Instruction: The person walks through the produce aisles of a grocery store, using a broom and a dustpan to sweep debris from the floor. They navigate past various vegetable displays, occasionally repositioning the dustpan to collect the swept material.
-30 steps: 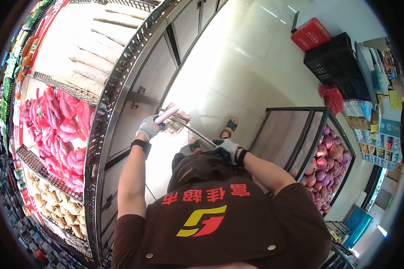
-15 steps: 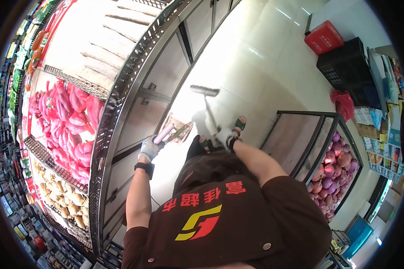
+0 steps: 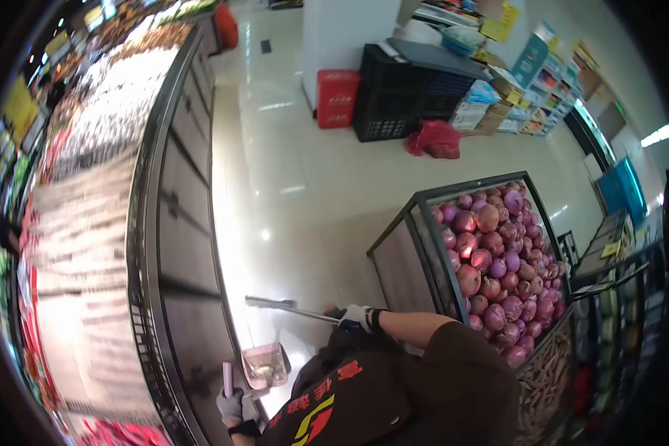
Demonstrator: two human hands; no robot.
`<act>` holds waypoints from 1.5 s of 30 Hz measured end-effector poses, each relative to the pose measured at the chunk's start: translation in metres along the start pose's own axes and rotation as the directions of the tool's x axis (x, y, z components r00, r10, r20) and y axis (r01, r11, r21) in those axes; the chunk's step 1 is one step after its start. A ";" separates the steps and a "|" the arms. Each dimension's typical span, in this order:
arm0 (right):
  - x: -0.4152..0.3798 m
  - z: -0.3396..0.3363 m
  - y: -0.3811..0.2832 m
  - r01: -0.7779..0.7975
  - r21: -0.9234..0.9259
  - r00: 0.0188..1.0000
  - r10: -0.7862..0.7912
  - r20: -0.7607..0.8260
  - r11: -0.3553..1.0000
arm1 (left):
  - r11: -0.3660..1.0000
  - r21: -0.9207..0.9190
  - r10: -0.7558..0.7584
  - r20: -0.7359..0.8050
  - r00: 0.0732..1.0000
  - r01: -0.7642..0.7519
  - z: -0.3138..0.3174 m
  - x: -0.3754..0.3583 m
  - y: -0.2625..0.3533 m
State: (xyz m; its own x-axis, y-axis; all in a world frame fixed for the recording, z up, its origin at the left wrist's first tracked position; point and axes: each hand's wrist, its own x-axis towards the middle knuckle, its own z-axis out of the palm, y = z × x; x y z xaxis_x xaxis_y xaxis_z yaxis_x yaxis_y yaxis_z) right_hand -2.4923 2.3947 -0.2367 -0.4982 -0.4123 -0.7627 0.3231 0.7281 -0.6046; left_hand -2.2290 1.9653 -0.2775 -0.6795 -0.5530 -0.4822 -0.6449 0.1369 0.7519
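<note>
My left hand (image 3: 230,407), in a pale glove, is closed around the pinkish handle of a dustpan (image 3: 254,381) at the bottom left. The pan sits low beside the display cabinet with some debris in it, including a pale scrap. My gloved right hand (image 3: 357,318) grips the metal stick of a broom (image 3: 308,313) close to my body. The stick slants left, and the grey broom head (image 3: 269,302) is over the floor just beyond the dustpan. Dark wristbands show on both wrists.
A long produce display (image 3: 182,223) runs along the left. On the right, a framed bin holds red onions (image 3: 498,260). Farther off are a red box (image 3: 338,99), black crates (image 3: 394,100) and a red bag (image 3: 436,140) on the tiled floor (image 3: 297,186).
The view has swung, so the onion bin and crates show more fully. The broom head has come nearer to the dustpan, on its left-hand side of view. Both hands keep their holds.
</note>
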 end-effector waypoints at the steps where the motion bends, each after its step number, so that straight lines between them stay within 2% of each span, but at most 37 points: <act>1: -0.002 -0.022 -0.003 -0.039 0.163 0.996 0.052 -0.074 0.986 | 0.997 -0.068 -0.031 -0.005 0.999 0.031 0.007 0.012 0.028; 2: -0.006 -0.043 -0.005 -0.069 0.323 0.985 0.116 -0.128 0.944 | 0.988 -0.136 -0.072 -0.006 0.997 0.071 0.014 0.018 0.054; 3: -0.002 -0.067 0.003 -0.059 0.338 0.985 0.110 -0.132 0.939 | 0.981 -0.186 -0.056 -0.009 0.998 0.053 0.021 0.036 0.066; 5: 0.015 -0.106 0.010 -0.079 0.629 0.965 0.217 -0.146 0.774 | 0.975 -0.222 -0.003 -0.045 0.999 -0.008 0.037 0.073 0.104; 6: 0.000 -0.125 -0.014 -0.095 0.699 0.944 0.287 -0.163 0.708 | 0.962 -0.267 0.034 -0.084 0.996 -0.056 0.042 0.087 0.125; 8: 0.011 -0.156 -0.020 -0.064 0.764 0.908 0.355 -0.223 0.642 | 0.937 -0.349 0.021 -0.015 1.000 -0.025 0.053 0.098 0.203; 10: 0.040 -0.191 -0.009 -0.110 0.836 0.920 0.374 -0.120 0.537 | 0.904 -0.420 0.060 -0.057 0.997 -0.078 0.066 0.124 0.247; 12: 0.073 -0.217 0.002 -0.098 0.829 0.899 0.407 -0.163 0.550 | 0.918 -0.376 0.090 -0.109 0.990 -0.124 0.080 0.144 0.306; 13: 0.080 -0.234 0.014 -0.031 0.141 0.954 0.072 -0.293 0.990 | 0.902 -0.397 0.135 -0.111 0.985 -0.169 0.085 0.160 0.326; 14: 0.091 -0.246 0.016 -0.002 -0.247 0.974 -0.054 -0.221 0.969 | 0.884 -0.428 0.159 -0.108 0.981 -0.191 0.091 0.186 0.338; 15: 0.103 -0.258 0.018 0.058 -0.594 0.973 -0.178 -0.145 0.803 | 0.846 -0.481 0.224 -0.068 0.972 -0.229 0.096 0.212 0.352; 17: 0.138 -0.269 0.026 0.014 -0.815 0.982 -0.160 -0.097 0.579 | 0.888 -0.405 0.210 -0.066 0.976 -0.218 0.105 0.248 0.411; 18: 0.144 -0.275 0.027 0.003 -0.803 0.984 -0.144 -0.103 0.596 | 0.892 -0.408 0.194 -0.037 0.980 -0.192 0.110 0.274 0.427; 19: 0.152 -0.279 0.027 -0.126 -0.378 0.980 0.056 -0.191 0.917 | 0.884 -0.419 0.222 -0.016 0.975 -0.208 0.119 0.308 0.441; 20: 0.140 -0.271 -0.005 -0.284 0.321 0.935 0.335 -0.116 0.903 | 0.883 -0.413 0.256 0.024 0.966 -0.223 0.123 0.340 0.457; 21: 0.123 -0.266 -0.046 -0.278 0.859 0.810 0.585 -0.031 0.430 | 0.893 -0.364 0.300 0.041 0.953 -0.266 0.128 0.361 0.484; 22: 0.114 -0.249 -0.064 -0.252 0.819 0.737 0.651 -0.183 0.515 | 0.904 -0.317 0.345 0.151 0.926 -0.285 0.137 0.400 0.508; 23: 0.164 -0.204 0.018 -0.093 0.763 0.717 0.575 -0.394 0.640 | 0.899 -0.325 0.358 0.157 0.920 -0.294 0.143 0.434 0.519; 24: 0.115 -0.194 -0.050 -0.051 0.947 0.635 0.742 -0.214 0.317 | 0.899 -0.325 0.365 0.182 0.913 -0.294 0.152 0.465 0.534; 25: 0.108 -0.163 -0.058 0.025 0.979 0.713 0.683 -0.160 0.203 | 0.928 -0.290 0.317 0.278 0.907 -0.236 0.158 0.482 0.573; 26: 0.095 -0.133 -0.095 0.032 0.964 0.608 0.760 -0.229 0.265 | 0.923 -0.314 0.337 0.380 0.861 -0.223 0.165 0.516 0.593; 27: 0.109 -0.084 -0.094 -0.075 0.972 0.501 0.851 -0.156 0.223 | 0.938 -0.252 0.325 0.397 0.858 -0.238 0.172 0.528 0.620; 28: 0.091 -0.069 -0.145 -0.016 0.994 0.486 0.870 -0.089 0.110 | 0.946 -0.181 0.319 0.356 0.879 -0.270 0.182 0.512 0.656; 29: 0.081 -0.046 -0.184 0.018 0.999 0.508 0.861 0.034 -0.050 | 0.946 -0.127 0.324 0.446 0.835 -0.299 0.183 0.537 0.666; 30: 0.082 -0.017 -0.217 0.051 0.979 0.540 0.830 0.140 -0.198 | 0.940 -0.082 0.324 0.524 0.788 -0.332 0.183 0.553 0.682; 31: 0.070 0.053 -0.210 0.072 0.953 0.460 0.857 0.230 -0.295 | 0.961 -0.034 0.250 0.537 0.806 -0.276 0.173 0.544 0.629; 32: 0.104 0.089 -0.212 0.133 0.916 0.429 0.855 0.292 -0.380 | 0.959 -0.001 0.240 0.536 0.810 -0.283 0.175 0.541 0.644; 33: 0.128 0.147 -0.215 0.184 0.906 0.367 0.882 0.297 -0.382 | 0.947 -0.001 0.273 0.536 0.799 -0.322 0.163 0.522 0.631; 34: 0.158 0.165 -0.221 -0.071 0.968 0.166 0.954 0.248 -0.240 | 0.947 0.001 0.269 0.544 0.795 -0.321 0.175 0.519 0.638; 35: 0.178 0.174 -0.230 -0.036 0.961 0.140 0.950 0.278 -0.275 | 0.932 -0.036 0.307 0.612 0.729 -0.362 0.187 0.529 0.638; 36: 0.196 0.185 -0.239 0.215 0.879 0.232 0.897 0.376 -0.425 | 0.912 -0.043 0.330 0.671 0.664 -0.409 0.177 0.545 0.644; 37: 0.212 0.194 -0.252 0.484 0.646 0.353 0.808 0.473 -0.590 | 0.912 0.114 0.218 0.681 0.699 -0.395 0.181 0.544 0.657; 38: 0.216 0.187 -0.258 0.627 0.443 0.414 0.755 0.508 -0.641 | 0.904 0.115 0.211 0.719 0.663 -0.412 0.206 0.543 0.677; 40: 0.247 0.209 -0.282 0.760 0.179 0.468 0.717 0.516 -0.625 | 0.885 0.043 0.228 0.828 0.512 -0.463 0.208 0.585 0.679; 42: 0.253 0.215 -0.322 0.800 0.081 0.476 0.712 0.516 -0.594 | 0.884 0.021 0.215 0.868 0.448 -0.467 0.212 0.574 0.679; 44: 0.244 0.199 -0.366 0.864 -0.001 0.413 0.707 0.575 -0.504 | 0.906 0.040 0.186 0.856 0.483 -0.421 0.235 0.588 0.682; 45: 0.240 0.177 -0.375 0.855 -0.073 0.455 0.677 0.578 -0.513 | 0.894 0.021 0.174 0.905 0.388 -0.448 0.260 0.585 0.700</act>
State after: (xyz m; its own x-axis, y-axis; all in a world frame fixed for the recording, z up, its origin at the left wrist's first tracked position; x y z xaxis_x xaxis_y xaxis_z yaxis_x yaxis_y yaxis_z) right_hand -2.5905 1.9260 -0.2339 0.4572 -0.0114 -0.8893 -0.6503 -0.6864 -0.3256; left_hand -3.1694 1.9516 -0.1502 -0.6926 0.5528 -0.4635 -0.2790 0.3872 0.8788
